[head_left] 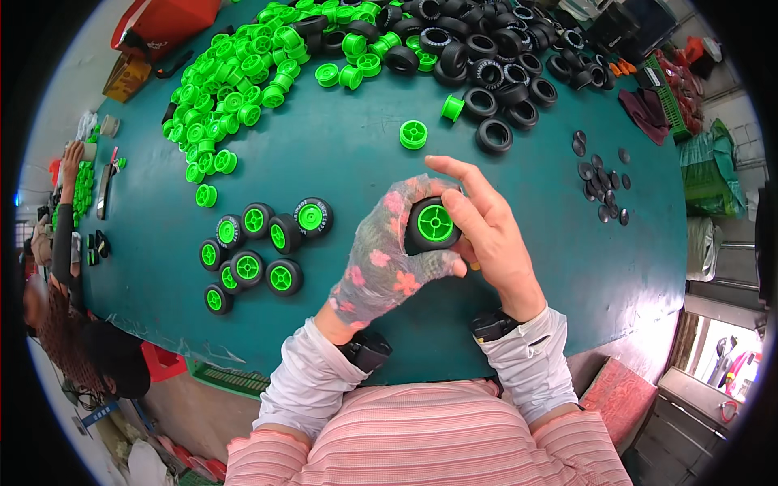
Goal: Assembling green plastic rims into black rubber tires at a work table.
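Note:
A small toy wheel [435, 222], a black tyre around a bright green spoked rim, is held above the near middle of the table, rim facing up. My left hand [381, 251], in a grey glove with pink flowers, is closed around its left side, thumb along the near edge. My right hand [498, 239] is bare; its thumb presses the tyre's right edge, with the index finger raised and stretched out and the other fingers partly hidden behind. Beyond my hands lie a loose green rim [413, 134] and, farther right, a second green rim [452, 108].
Several fitted wheels [247, 267] lie at left. A pile of green rims [235, 89] spreads far left, black tyres [486, 73] far right. Small black discs [600, 182] are scattered at right on the green table [324, 154]. Another person's arm [66, 182] reaches in at the left edge.

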Action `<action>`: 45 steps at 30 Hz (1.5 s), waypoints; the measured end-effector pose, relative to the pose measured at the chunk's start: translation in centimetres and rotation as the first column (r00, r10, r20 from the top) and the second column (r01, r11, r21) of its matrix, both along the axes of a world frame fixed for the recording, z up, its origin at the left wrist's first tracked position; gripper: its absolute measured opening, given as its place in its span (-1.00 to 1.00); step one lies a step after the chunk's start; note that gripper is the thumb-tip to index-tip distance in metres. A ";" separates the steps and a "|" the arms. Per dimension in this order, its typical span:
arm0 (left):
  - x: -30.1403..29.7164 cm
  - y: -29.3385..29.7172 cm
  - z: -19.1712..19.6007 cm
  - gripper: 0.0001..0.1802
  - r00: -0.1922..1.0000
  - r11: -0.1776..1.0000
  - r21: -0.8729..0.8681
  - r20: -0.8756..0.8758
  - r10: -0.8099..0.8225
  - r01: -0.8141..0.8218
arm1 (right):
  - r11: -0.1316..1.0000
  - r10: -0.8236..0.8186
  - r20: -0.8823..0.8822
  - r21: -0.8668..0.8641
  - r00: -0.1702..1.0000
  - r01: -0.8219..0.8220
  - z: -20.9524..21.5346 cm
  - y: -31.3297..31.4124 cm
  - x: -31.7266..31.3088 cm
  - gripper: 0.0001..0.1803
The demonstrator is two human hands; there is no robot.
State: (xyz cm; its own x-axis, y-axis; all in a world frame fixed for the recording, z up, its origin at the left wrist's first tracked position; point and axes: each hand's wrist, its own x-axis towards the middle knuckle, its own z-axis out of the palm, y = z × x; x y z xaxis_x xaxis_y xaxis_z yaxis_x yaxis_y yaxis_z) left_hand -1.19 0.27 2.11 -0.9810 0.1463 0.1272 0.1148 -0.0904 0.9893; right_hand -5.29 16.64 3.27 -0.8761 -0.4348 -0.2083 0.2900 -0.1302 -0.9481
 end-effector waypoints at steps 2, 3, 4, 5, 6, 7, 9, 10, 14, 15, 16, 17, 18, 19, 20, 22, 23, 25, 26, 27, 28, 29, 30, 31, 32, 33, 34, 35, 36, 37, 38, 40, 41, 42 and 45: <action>-0.1 -0.1 0.0 -0.16 1.000 1.000 0.017 -0.016 -0.005 0.005 | 0.999 0.019 -0.004 0.028 1.000 -0.019 0.1 0.4 -0.2 -0.40; -0.3 -0.2 -0.2 -0.14 0.998 0.999 -0.037 -0.060 0.014 -0.016 | 0.999 0.039 -0.003 0.013 0.999 -0.038 0.1 0.9 -0.3 -0.40; -0.4 -0.3 -0.4 -0.12 0.994 0.995 -0.092 -0.105 0.028 -0.038 | 0.998 0.056 -0.003 -0.003 0.998 -0.056 0.2 1.2 -0.4 -0.40; -0.4 -0.3 -0.6 -0.12 0.991 0.988 -0.142 -0.125 0.050 -0.068 | 0.997 0.077 0.008 -0.013 0.997 -0.077 0.0 1.3 -0.5 -0.40; -0.3 -0.4 -0.9 -0.11 0.987 0.977 -0.191 -0.145 0.071 -0.098 | 0.995 0.098 0.019 -0.023 0.995 -0.098 -0.2 1.3 -0.5 -0.39; -0.2 -0.5 -1.0 -0.11 0.982 0.963 -0.238 -0.166 0.090 -0.129 | 0.993 0.119 0.029 -0.032 0.992 -0.118 -0.4 1.3 -0.6 -0.39; -0.3 0.0 -1.1 -0.14 0.984 0.989 -0.118 -0.164 0.066 -0.086 | 0.994 0.103 0.002 0.041 0.995 -0.103 0.2 1.2 -0.5 -0.38; -0.3 0.2 -1.2 -0.16 0.985 0.996 -0.055 -0.163 0.055 -0.065 | 0.992 0.096 -0.012 0.078 0.995 -0.095 0.5 1.1 -0.4 -0.38; -0.3 0.2 -1.5 -0.15 0.986 0.976 -0.206 -0.161 0.032 -0.066 | 0.996 0.054 0.056 -0.079 0.997 -0.049 0.9 0.7 -0.1 -0.40; -0.1 0.2 -1.4 -0.15 0.985 0.973 -0.216 -0.164 0.051 -0.086 | 0.996 0.073 0.029 -0.059 0.997 -0.071 0.4 0.7 -0.2 -0.40; 0.2 0.2 -1.4 -0.14 0.983 0.968 -0.226 -0.167 0.072 -0.109 | 0.995 0.095 0.002 -0.039 0.995 -0.095 0.1 0.7 -0.2 -0.40; 0.3 0.1 -1.3 -0.14 0.981 0.963 -0.236 -0.170 0.092 -0.131 | 0.995 0.097 0.009 -0.027 0.995 -0.097 0.3 0.7 -0.2 -0.40; 0.1 0.1 -1.5 -0.19 0.988 0.997 -0.060 -0.151 0.040 -0.049 | 0.995 0.099 0.017 -0.015 0.995 -0.098 0.7 0.8 -0.3 -0.40; -0.1 0.1 -1.3 -0.19 0.993 0.999 -0.041 -0.112 0.027 -0.031 | 0.995 0.097 0.027 0.000 0.995 -0.098 0.9 1.0 -0.2 -0.40; -0.3 0.2 -0.7 -0.19 0.997 1.000 -0.021 -0.072 0.013 -0.014 | 0.997 0.072 0.026 0.004 0.997 -0.072 0.8 1.1 -0.3 -0.40; -0.4 -0.1 0.2 -0.18 0.998 0.993 -0.119 -0.056 -0.029 0.022 | 1.000 0.022 0.023 0.009 0.999 -0.022 0.8 1.3 -0.6 -0.40; -0.4 -0.1 -0.1 -0.18 0.996 0.985 -0.169 -0.089 0.012 -0.027 | 0.999 0.044 0.012 -0.010 0.999 -0.044 0.6 1.5 -0.7 -0.41; -0.1 -0.1 -0.8 -0.18 0.983 0.957 -0.262 -0.159 0.087 -0.127 | 0.995 0.088 -0.009 -0.048 0.996 -0.088 0.0 1.6 -0.8 -0.42; 0.1 -0.1 -0.7 -0.20 0.979 0.934 -0.313 -0.154 0.131 -0.174 | 0.995 0.083 0.017 -0.059 0.996 -0.082 0.2 1.4 -0.6 -0.41; 0.0 0.0 -1.0 -0.20 0.981 0.957 -0.248 -0.159 0.113 -0.150 | 0.995 0.079 0.044 -0.070 0.996 -0.076 0.8 1.1 -0.4 -0.41; -0.1 0.2 -1.5 -0.21 0.981 0.975 -0.181 -0.166 0.097 -0.127 | 0.994 0.078 0.069 -0.080 0.995 -0.072 1.2 0.9 -0.3 -0.40; -0.2 0.3 -1.7 -0.21 0.981 0.988 -0.113 -0.174 0.083 -0.103 | 0.996 0.078 0.039 -0.034 0.996 -0.077 1.0 1.0 -0.3 -0.40; -0.3 0.3 -1.7 -0.22 0.984 0.986 -0.145 -0.168 0.053 -0.077 | 0.997 0.080 0.008 0.013 0.997 -0.080 0.7 1.2 -0.4 -0.40; -0.3 0.3 -1.6 -0.22 0.987 0.983 -0.177 -0.159 0.021 -0.049 | 0.995 0.081 -0.022 0.058 0.996 -0.080 0.6 1.2 -0.4 -0.40; -0.3 0.3 -1.5 -0.23 0.989 0.978 -0.209 -0.149 -0.011 -0.021 | 0.999 0.039 0.000 0.032 0.999 -0.039 0.6 0.9 -0.3 -0.42; -0.2 0.3 -1.3 -0.23 0.985 0.969 -0.242 -0.174 0.010 -0.053 | 1.000 -0.003 0.023 0.007 1.000 0.003 0.8 0.2 -0.1 -0.43; -0.2 0.2 -1.2 -0.23 0.979 0.959 -0.272 -0.200 0.027 -0.082 | 1.000 -0.021 0.016 -0.015 1.000 0.021 0.7 0.1 -0.1 -0.43; -0.1 0.3 -1.1 -0.23 0.973 0.947 -0.301 -0.227 0.043 -0.113 | 0.999 -0.039 0.011 -0.037 0.999 0.039 0.5 0.0 0.0 -0.43; -0.1 0.3 -1.2 -0.22 0.978 0.951 -0.287 -0.198 0.059 -0.115 | 0.998 -0.031 -0.023 -0.059 0.999 0.030 -0.3 0.3 0.0 -0.41; -0.1 0.2 -1.2 -0.22 0.983 0.954 -0.275 -0.168 0.077 -0.122 | 0.996 -0.021 -0.058 -0.083 0.998 0.016 -0.9 0.6 0.0 -0.40; 0.0 0.2 -1.3 -0.22 0.986 0.956 -0.263 -0.138 0.095 -0.129 | 0.998 -0.003 -0.064 -0.069 0.998 -0.001 -1.2 0.9 -0.2 -0.38; 0.1 0.2 -1.7 -0.20 0.983 0.962 -0.229 -0.141 0.117 -0.147 | 0.999 0.031 -0.076 -0.038 0.997 -0.034 -1.4 1.2 -0.6 -0.34; 0.1 0.2 -1.7 -0.19 0.982 0.965 -0.211 -0.141 0.127 -0.155 | 0.999 0.012 -0.070 -0.032 0.997 -0.014 -1.5 1.2 -0.6 -0.38; 0.0 0.2 -1.7 -0.19 0.982 0.965 -0.212 -0.136 0.129 -0.157 | 1.000 -0.008 -0.064 -0.026 0.998 0.006 -1.5 1.2 -0.7 -0.42; -0.1 0.3 -1.3 -0.16 0.986 0.959 -0.238 -0.109 0.129 -0.152 | 0.999 -0.020 -0.062 0.037 0.998 0.022 -1.1 1.0 -0.6 -0.58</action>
State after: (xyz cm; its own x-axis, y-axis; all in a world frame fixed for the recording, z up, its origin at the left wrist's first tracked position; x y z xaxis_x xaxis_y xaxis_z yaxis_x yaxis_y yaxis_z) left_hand -1.24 0.59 0.78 -0.9798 0.0454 0.1946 0.1996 0.1764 0.9639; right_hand -5.86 17.64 2.21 -0.8966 -0.4091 -0.1696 0.2286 -0.0995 -0.9684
